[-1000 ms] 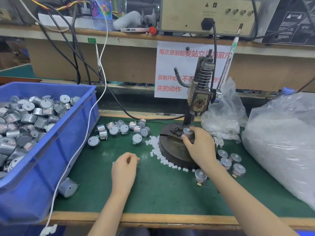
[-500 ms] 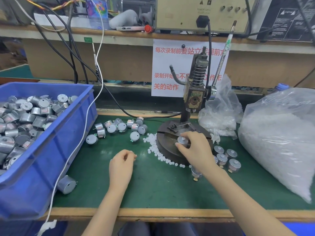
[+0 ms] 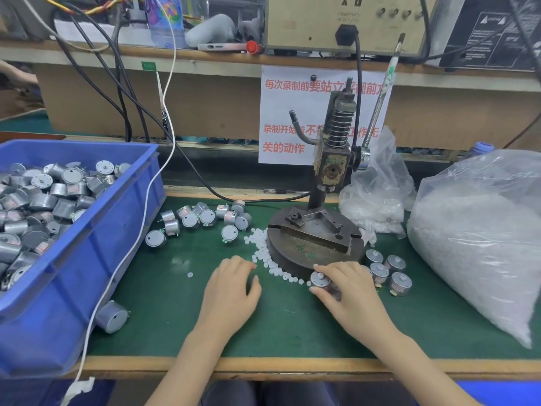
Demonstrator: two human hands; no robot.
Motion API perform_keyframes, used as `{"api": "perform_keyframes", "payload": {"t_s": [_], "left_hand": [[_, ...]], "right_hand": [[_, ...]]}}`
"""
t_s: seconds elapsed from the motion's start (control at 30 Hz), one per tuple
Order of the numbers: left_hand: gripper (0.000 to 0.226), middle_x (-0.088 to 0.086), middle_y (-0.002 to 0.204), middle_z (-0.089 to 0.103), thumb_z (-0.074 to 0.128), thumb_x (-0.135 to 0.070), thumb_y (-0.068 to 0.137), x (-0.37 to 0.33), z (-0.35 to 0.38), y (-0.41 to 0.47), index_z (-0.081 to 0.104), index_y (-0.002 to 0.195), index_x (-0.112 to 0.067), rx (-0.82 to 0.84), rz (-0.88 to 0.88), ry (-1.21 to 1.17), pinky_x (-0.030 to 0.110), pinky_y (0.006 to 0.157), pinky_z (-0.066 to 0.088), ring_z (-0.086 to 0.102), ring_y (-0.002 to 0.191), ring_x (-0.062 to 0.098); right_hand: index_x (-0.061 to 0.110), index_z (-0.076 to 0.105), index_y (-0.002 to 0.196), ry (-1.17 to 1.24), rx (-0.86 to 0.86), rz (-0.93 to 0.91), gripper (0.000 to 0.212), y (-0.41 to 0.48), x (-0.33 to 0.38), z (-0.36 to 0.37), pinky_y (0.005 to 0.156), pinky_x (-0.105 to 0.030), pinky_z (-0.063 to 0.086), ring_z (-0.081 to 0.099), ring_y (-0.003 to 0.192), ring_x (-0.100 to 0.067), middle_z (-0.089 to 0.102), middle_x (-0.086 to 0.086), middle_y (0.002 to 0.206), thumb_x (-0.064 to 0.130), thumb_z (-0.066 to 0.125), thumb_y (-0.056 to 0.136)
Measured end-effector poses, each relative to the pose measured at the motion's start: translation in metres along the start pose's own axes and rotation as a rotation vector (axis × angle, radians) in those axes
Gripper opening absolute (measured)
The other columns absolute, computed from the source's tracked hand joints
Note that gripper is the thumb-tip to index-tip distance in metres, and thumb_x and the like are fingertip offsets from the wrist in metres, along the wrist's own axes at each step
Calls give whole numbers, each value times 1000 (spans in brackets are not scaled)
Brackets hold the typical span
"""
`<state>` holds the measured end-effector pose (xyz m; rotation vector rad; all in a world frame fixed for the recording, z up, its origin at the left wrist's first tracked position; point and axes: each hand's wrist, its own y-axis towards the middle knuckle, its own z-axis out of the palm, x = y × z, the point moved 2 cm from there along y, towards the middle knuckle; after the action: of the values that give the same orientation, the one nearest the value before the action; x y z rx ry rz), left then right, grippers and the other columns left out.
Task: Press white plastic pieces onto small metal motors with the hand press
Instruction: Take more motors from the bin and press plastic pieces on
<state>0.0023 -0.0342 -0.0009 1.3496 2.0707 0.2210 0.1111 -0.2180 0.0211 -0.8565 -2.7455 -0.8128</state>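
My right hand [image 3: 348, 291] grips a small metal motor [image 3: 319, 280] with a white piece on its shaft, just in front of the hand press's round base [image 3: 292, 259]. The hand press [image 3: 332, 168] stands upright with its fixture bare. My left hand [image 3: 231, 285] rests on the green mat, fingertips at the loose white plastic pieces [image 3: 263, 256] strewn along the base's left edge. Several pressed motors [image 3: 386, 269] stand to the right of the base. Unpressed motors [image 3: 205, 219] lie left of the press.
A blue bin [image 3: 96, 253] full of motors fills the left side. One motor [image 3: 111, 316] lies beside it near a white cable [image 3: 137, 238]. A large clear bag of white pieces [image 3: 480, 230] sits at the right, a smaller bag [image 3: 377, 197] behind the press.
My right hand lifted the motor off the press fixture and brought it down in front of the base. My left hand slid forward to the white pieces.
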Motion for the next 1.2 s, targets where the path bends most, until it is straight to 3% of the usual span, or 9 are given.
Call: {"api": "perform_keyframes", "payload": {"t_s": [0.13,0.3,0.43,0.57,0.7,0.8,0.93,1.03,1.2], "left_hand": [[48,-11,141,37,39,-38,94,3,10,2,36,139,-22,209,49,135,26,104,20,31,128,12],[52,-15,154,13,24,-41,99,6,18,4,16,148,-26,314,87,153,23,113,-4,3,142,2],[48,-11,152,24,26,-35,99,7,16,2,24,146,-22,251,68,100,20,112,-1,12,141,4],[36,-10,131,47,34,-24,98,8,10,0,47,132,-19,142,1,-118,17,102,21,39,123,14],[28,-7,110,55,43,-15,94,8,7,1,59,117,-15,39,-13,-124,17,93,26,47,105,14],[26,-5,105,55,47,-25,94,11,7,4,62,115,-18,2,-67,-25,22,89,30,46,101,17],[28,-5,104,52,44,-32,96,14,9,5,62,116,-22,49,-79,15,22,89,29,43,101,17],[24,-4,104,53,45,-29,96,16,9,5,64,109,-21,63,-96,14,22,86,30,42,99,18],[18,0,99,57,54,-22,92,20,6,6,68,98,-12,39,-159,-126,21,82,31,46,96,20]], "right_hand": [[9,70,106,-4,-6,-50,38,-3,3,2,79,-36,44,63,86,-26,68,2,91,18,81,71],[16,69,110,141,71,-19,33,-6,9,6,89,-8,21,53,91,-8,62,18,93,26,74,79],[14,73,97,-40,17,-114,37,-10,7,7,83,-21,38,60,82,-11,67,10,83,21,86,63],[9,73,88,-158,-55,-85,40,-12,-4,7,79,-26,37,66,77,-22,68,2,82,12,90,51],[7,73,91,-161,-129,-38,41,-12,-2,8,77,-33,46,62,81,-26,65,-7,93,7,86,52],[7,70,99,-86,-122,-74,42,3,17,12,79,-36,47,63,85,-29,63,-8,98,8,85,59],[4,64,112,43,-23,-157,38,48,57,28,89,-37,47,60,104,-32,61,-12,115,5,71,74],[8,50,131,115,120,-163,45,90,86,49,103,-35,37,45,124,-27,45,-8,138,2,50,87],[15,37,140,-172,362,-157,55,135,109,87,96,-41,40,31,130,-27,27,-5,147,4,49,87]]}}
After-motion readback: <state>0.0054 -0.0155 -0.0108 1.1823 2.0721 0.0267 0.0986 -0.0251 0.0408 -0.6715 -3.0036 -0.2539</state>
